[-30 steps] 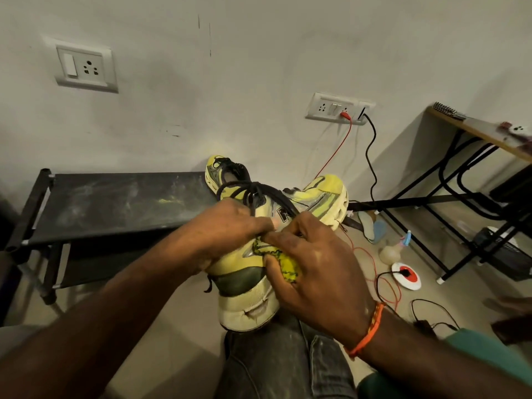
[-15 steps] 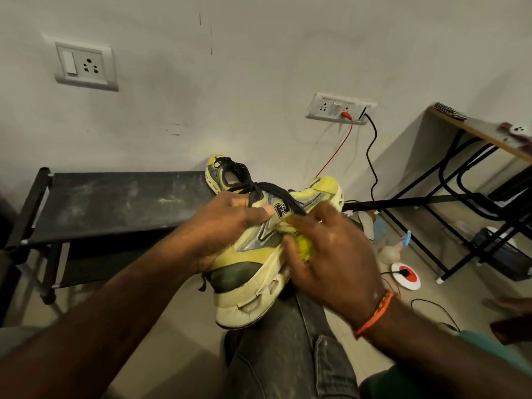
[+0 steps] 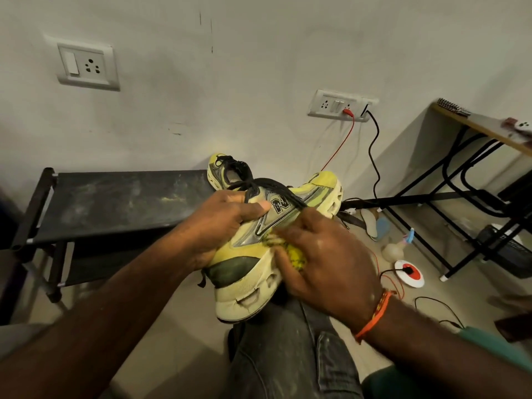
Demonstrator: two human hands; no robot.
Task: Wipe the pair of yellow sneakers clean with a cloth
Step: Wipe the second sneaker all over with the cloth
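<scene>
A yellow sneaker (image 3: 253, 260) with black laces and a cream sole lies tilted across my knee, heel toward me. My left hand (image 3: 221, 223) grips its upper from the left, thumb by the logo. A bunched yellow cloth (image 3: 296, 256) is pressed against the sneaker's right side by my right hand (image 3: 325, 260), whose fingers curl round it. The second yellow sneaker (image 3: 227, 171) stands behind on the right end of the black bench (image 3: 115, 203), mostly hidden by the held shoe.
Red and black cables run from a wall socket (image 3: 339, 106) down to a white round device (image 3: 408, 273) on the floor. A small bottle (image 3: 393, 250) and insoles (image 3: 374, 226) lie near a black-framed desk (image 3: 475, 128) at the right.
The sneaker has rolled so its logo side faces up. My right hand with the cloth has slid from the rear of the shoe forward along its side.
</scene>
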